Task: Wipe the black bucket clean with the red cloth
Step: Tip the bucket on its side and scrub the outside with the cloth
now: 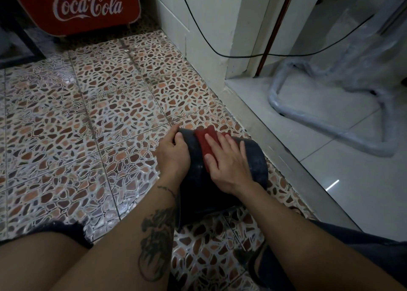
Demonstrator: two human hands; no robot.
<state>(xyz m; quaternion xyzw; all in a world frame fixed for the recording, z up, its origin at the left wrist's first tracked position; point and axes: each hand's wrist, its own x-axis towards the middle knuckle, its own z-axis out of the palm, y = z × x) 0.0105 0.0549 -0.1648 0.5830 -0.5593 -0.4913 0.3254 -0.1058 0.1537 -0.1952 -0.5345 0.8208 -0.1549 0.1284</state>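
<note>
Forearms reach out; hands press red cloth [203, 139] on black bucket [256, 160]

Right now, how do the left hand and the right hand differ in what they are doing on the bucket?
The left hand curls around the black bucket's rim, bare; the right hand lies flat on its side wall, fingers spread. The right hand presses the red cloth; the left touches no cloth. Both rest on the bucket.

I'm on a small shop's floor, it seems. A red Coca-Cola cooler [74, 8] stands on the mosaic-patterned floor tiles [77, 114] ahead of me.
</note>
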